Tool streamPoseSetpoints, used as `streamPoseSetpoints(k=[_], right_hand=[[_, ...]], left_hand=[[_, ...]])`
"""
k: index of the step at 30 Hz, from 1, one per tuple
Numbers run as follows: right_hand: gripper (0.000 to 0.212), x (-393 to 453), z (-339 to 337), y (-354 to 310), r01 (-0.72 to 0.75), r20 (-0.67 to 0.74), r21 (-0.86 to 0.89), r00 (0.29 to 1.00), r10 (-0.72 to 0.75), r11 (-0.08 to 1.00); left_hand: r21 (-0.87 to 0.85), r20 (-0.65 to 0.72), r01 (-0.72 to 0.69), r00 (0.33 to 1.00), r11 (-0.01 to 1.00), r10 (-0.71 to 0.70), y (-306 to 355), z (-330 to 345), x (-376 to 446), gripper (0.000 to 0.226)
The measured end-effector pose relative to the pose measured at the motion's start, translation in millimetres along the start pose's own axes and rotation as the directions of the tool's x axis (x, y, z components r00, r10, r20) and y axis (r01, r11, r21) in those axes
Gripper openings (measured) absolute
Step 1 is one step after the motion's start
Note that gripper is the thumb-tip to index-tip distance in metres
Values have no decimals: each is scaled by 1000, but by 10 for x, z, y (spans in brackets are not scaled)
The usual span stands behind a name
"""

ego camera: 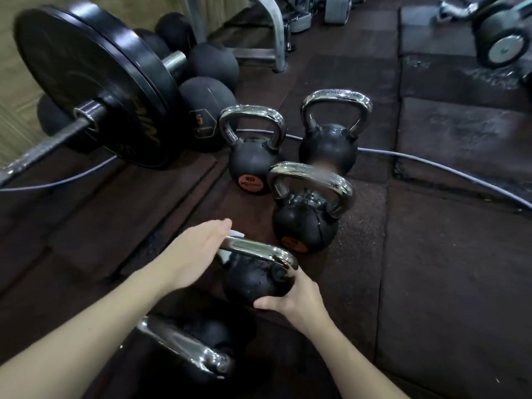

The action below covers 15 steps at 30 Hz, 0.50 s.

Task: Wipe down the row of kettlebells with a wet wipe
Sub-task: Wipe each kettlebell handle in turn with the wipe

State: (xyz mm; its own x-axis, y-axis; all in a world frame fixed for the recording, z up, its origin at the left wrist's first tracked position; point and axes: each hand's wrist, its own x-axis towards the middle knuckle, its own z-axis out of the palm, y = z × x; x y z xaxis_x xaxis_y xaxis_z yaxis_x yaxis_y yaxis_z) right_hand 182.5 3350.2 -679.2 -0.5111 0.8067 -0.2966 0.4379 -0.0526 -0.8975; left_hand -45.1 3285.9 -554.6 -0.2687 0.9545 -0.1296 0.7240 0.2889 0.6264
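Resting on the dark floor mat (431, 283), the kettlebell (256, 280) being cleaned sits right between the two hands. The right hand (290, 298) cups its round black belly from the near right side, fingers wrapped snug on the ball to keep it steady. The left hand (195, 257) is on the far left side, flat and mostly open, pressing a white wet wipe (234, 237) against the left end of the shiny handle; only a small bit of the wipe peeks out past the fingers. That handle runs long from the left hand across toward the right hand, so I think the next rub should slide along it that way, and the left hand is the closer one for it. The ball looks bumpy and speckled with wet drops, and the handle is bright and mirror-like. Past the hands stand three more kettlebells (305, 223), close together. One more kettlebell (195, 349) lies nearer, under the left arm. Off beyond the left hand is a big barbell plate (95, 82).
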Motion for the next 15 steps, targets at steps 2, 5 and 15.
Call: streamPoseSetpoints(k=[2, 5, 15], right_hand=[[94, -18, -1, 4, 5, -15, -14, 1000, -5, 1000], [94, -31, -15, -13, -3, -21, 16, 1000, 4, 1000], [89, 18, -8, -17, -33, 3, -43, 999, 33, 999]], left_hand=[[55, -52, -62, 996, 997, 65, 48, 0, -167, 48], [251, -117, -304, 933, 919, 340, 198, 51, -386, 43], [534, 62, -495, 832, 685, 552, 589, 423, 1, 39]])
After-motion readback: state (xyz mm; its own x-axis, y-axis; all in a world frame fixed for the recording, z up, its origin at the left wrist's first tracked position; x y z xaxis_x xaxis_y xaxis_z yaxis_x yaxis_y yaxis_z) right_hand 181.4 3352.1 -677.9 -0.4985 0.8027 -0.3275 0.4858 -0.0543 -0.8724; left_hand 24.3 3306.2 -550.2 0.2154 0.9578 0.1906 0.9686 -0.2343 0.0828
